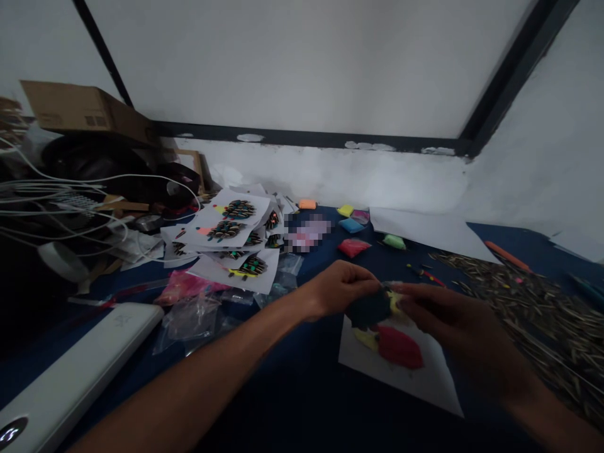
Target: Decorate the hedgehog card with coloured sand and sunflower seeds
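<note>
My left hand (337,289) is closed on a flat-looking, dark blue-green piece (370,309), its thumb and finger at the far edge; blur hides what the piece is made of. My right hand (448,318), blurred too, seems to pinch a small pale-yellow lump (394,303) at that piece's right end, so my fingertips nearly meet there. Just on my side of the dark piece lies a rounded, red, clay-like oval (401,347) on a white paper sheet (401,382), with a tapered, pale-yellow, clay-like tip (366,340) at its left end. The oval's long axis slants from far left to near right, and my right fingers are the nearer to it. The dark piece overlaps the sheet's far edge in my view; whether it touches the paper, I can't tell.
</note>
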Available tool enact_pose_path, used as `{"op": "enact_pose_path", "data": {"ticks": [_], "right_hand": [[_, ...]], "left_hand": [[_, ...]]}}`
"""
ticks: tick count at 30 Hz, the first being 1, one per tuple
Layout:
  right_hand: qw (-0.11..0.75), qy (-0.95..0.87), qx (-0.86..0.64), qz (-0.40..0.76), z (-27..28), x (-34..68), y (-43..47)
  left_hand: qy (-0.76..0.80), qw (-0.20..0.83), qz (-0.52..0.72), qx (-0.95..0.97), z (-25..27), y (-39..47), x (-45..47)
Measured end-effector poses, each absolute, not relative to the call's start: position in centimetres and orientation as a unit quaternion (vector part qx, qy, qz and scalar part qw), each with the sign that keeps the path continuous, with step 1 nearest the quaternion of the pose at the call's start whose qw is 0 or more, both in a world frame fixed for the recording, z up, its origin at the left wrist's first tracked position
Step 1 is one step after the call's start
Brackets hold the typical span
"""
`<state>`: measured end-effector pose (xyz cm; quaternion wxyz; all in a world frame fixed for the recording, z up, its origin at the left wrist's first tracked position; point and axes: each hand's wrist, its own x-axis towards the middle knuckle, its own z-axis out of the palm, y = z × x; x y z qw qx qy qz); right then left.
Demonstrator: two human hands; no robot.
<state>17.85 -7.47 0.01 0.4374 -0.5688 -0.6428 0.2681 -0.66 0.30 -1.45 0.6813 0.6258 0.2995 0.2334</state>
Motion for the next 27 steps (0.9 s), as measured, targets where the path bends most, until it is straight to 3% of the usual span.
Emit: {"op": "enact_pose_path", "data": {"ticks": [9, 19, 27], "right_hand": [[0.424, -0.644, -0.567, 0.291, -0.8, 17.7, -7.8], [0.432, -0.652, -0.573, 0.245, -0.6, 18.3, -7.4], [0.416, -0.657, -0.564, 0.276, -0.9, 18.2, -7.5]], "left_hand": [[0.286, 0.675, 0.282, 0.619, -1.0, 0.3, -0.6], [0.295, 0.642, 0.247, 0.663, -0.4, -0.4, -0.5], [0.297, 0.635, 0.247, 0.669, -1.0, -0.6, -0.4]]}}
